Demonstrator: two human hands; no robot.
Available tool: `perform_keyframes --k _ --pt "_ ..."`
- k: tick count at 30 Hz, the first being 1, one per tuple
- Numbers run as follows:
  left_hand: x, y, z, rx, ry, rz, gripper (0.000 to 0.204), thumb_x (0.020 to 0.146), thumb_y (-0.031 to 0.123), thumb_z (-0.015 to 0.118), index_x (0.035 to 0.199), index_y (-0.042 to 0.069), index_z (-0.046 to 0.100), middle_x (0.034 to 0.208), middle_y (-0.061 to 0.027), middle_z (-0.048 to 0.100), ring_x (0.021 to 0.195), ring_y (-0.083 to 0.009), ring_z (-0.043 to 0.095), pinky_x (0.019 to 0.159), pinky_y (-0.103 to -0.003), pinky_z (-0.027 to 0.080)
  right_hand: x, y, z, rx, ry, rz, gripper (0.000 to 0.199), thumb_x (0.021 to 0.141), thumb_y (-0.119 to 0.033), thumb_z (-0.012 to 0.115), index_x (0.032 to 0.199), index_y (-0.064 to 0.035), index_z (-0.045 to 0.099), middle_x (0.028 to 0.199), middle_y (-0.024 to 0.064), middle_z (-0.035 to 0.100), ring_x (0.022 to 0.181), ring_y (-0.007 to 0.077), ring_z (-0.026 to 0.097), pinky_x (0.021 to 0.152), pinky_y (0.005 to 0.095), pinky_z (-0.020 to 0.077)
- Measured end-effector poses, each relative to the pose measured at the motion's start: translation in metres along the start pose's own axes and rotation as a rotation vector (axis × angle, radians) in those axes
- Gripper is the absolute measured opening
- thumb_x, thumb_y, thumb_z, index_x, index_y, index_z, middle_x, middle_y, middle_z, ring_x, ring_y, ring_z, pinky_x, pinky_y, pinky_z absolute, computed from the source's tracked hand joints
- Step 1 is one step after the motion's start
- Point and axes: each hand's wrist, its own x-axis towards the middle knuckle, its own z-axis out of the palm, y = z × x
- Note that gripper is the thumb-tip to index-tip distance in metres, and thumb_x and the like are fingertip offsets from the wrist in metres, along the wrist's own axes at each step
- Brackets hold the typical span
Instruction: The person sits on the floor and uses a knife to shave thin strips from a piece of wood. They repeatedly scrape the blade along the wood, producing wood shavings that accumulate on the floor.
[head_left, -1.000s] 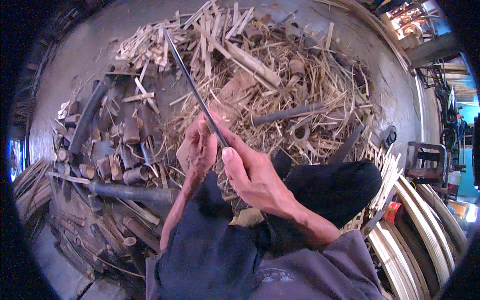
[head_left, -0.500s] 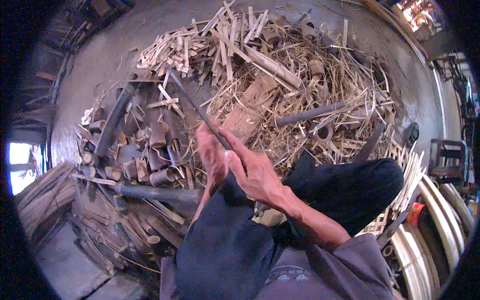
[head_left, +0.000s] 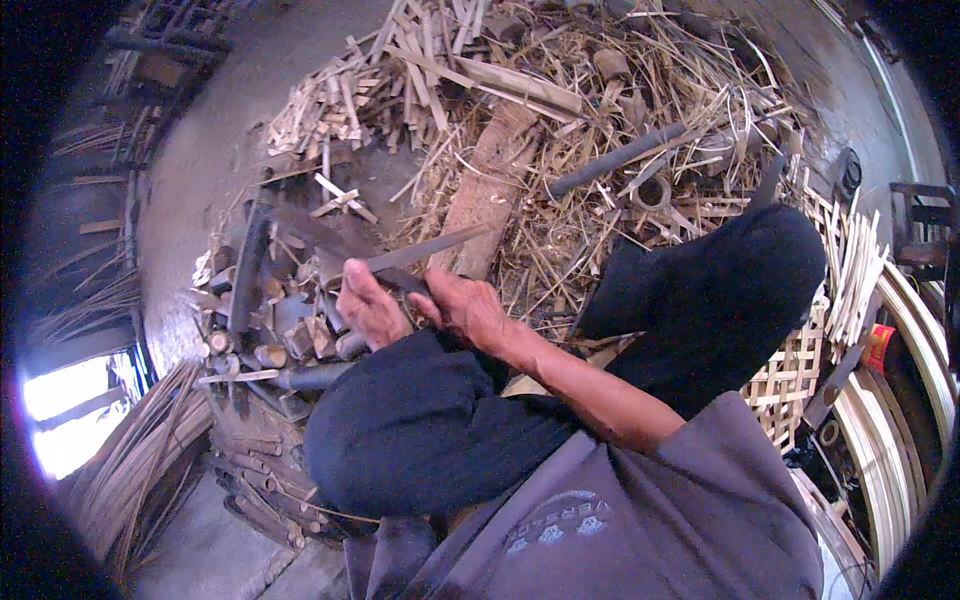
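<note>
Now gripping a long dark knife (head_left: 400, 280) in a curled right hand (head_left: 465, 308), slanting blurred past the left hand (head_left: 372, 308). Just beside the left thumb, running over toward a wooden plank's (head_left: 490, 180) long edge: a thin strip (head_left: 430, 245); cannot tell whether clasped. Hemmed by bamboo offcuts (head_left: 268, 355) leftward, shavings (head_left: 560, 240) ahead-right, black-trousered knees (head_left: 400, 420) right below; opening onto bare floor (head_left: 200, 170) far left.

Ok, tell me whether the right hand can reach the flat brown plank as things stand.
Probably yes: the plank lies just ahead of the right hand, its upper face partly bare. But that hand appears closed on a dark blade, and a thin strip crosses the near part in this view.
</note>
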Motion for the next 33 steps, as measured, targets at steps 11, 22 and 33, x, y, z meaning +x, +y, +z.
perform_keyframes --k 11,22,33 --pt "-0.01 0.01 0.002 0.13 0.01 0.052 0.053 0.1 0.036 0.037 0.071 -0.004 0.058 0.054 -0.0121 0.052 0.051 -0.0243 0.051 0.053 -0.038 0.042 -0.022 -0.007 -0.021 0.172 0.055 -0.059 0.039 0.097 -0.036 0.045 0.085 0.0007 0.054 0.07 0.0251 0.057 0.069 0.0436 0.059 0.061 0.0477 0.044" --pt "-0.004 0.017 -0.006 0.18 0.04 0.003 0.054 0.099 0.038 0.036 0.073 -0.003 0.059 0.057 -0.0135 0.057 0.048 -0.0226 0.052 0.051 -0.039 0.043 -0.029 0.003 -0.009 0.192 -0.023 0.017 0.047 0.095 -0.043 0.045 0.094 0.0007 0.061 0.079 0.0242 0.064 0.075 0.041 0.061 0.069 0.0455 0.048" --pt "0.001 0.001 0.007 0.091 -0.017 0.004 0.051 0.101 0.034 0.031 0.08 -0.004 0.058 0.049 -0.0093 0.052 0.044 -0.0177 0.052 0.042 -0.032 0.039 -0.039 0.115 -0.004 0.153 0.027 0.22 0.058 0.096 -0.051 0.038 0.087 0.0011 0.061 0.07 0.0226 0.059 0.065 0.0412 0.057 0.067 0.0478 0.0447"
